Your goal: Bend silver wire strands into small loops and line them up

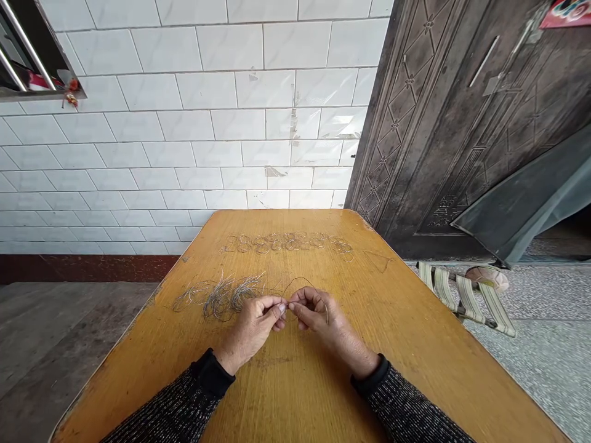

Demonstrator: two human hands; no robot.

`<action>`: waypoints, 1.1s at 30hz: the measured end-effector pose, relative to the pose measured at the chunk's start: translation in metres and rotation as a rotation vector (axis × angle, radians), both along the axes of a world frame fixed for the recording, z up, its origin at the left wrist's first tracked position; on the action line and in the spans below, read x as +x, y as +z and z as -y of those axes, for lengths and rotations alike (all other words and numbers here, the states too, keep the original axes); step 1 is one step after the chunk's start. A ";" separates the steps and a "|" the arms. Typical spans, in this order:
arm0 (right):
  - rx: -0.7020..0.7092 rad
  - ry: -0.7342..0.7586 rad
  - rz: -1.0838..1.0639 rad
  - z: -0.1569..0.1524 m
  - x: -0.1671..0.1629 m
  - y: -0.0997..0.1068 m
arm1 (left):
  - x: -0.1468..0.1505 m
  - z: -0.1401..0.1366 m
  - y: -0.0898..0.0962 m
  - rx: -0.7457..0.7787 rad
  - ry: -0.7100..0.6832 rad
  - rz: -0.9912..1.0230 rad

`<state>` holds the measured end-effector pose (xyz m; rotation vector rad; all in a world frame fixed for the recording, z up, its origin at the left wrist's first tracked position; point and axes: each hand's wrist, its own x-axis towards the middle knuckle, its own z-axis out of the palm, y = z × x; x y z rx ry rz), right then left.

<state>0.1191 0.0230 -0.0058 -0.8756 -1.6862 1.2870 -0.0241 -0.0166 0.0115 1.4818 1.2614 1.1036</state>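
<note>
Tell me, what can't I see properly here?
All in the head view:
Pinched part of the wire: covered by the left hand and right hand.
Wire pile: too thin and tangled to count.
Row of loops: too small to count.
Round thing: partly behind striped straps.
Barred window: cut off by the left edge.

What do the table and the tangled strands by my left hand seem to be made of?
Table: probably wood or wood-look veneer with a smooth yellow-brown finish, judging by the fine grain. Tangled strands: likely thin metal wire, given their silvery-grey glints.
</note>
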 end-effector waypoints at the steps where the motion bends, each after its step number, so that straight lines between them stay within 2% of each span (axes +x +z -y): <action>1: 0.050 -0.009 0.048 0.000 0.000 0.000 | 0.000 0.000 0.000 0.004 0.005 -0.013; 6: 0.416 -0.139 0.311 0.003 0.002 0.000 | 0.000 0.001 0.001 0.019 0.021 -0.068; 9: 0.544 -0.175 0.378 0.004 0.002 0.002 | 0.001 0.003 0.002 0.025 0.005 -0.117; 17: 0.517 -0.216 0.374 0.006 0.001 0.002 | 0.001 0.002 -0.004 0.040 -0.047 -0.104; 22: 0.504 -0.196 0.358 0.007 0.002 0.004 | -0.001 0.001 -0.001 0.044 -0.081 -0.109; 28: 0.445 -0.088 0.325 0.010 0.001 0.006 | -0.010 -0.002 0.004 0.086 -0.088 -0.306; 33: 0.430 -0.044 0.324 0.011 0.000 0.004 | -0.013 -0.002 0.004 0.137 -0.032 -0.432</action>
